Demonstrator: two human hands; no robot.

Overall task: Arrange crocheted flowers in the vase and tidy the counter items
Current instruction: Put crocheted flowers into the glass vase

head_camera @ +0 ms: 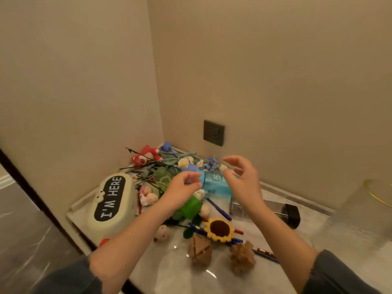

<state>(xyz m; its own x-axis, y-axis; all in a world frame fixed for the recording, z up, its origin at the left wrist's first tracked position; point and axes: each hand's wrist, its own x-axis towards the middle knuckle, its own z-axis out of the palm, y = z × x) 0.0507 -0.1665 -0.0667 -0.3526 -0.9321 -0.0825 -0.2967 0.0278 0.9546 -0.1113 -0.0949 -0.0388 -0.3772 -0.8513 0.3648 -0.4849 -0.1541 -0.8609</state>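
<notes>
Your left hand (184,185) and right hand (241,179) hover apart, fingers loosely curled and holding nothing, over the blue vase (214,181), which lies on its side near the desk's (297,236) back edge. Stand the vase upright first, gripping its body with both hands. The crocheted flowers (169,164) are heaped in the back corner, their stems tangled, so lift them one at a time. The crocheted sunflower (219,229) lies apart, toward the front, atop the pens (218,212).
</notes>
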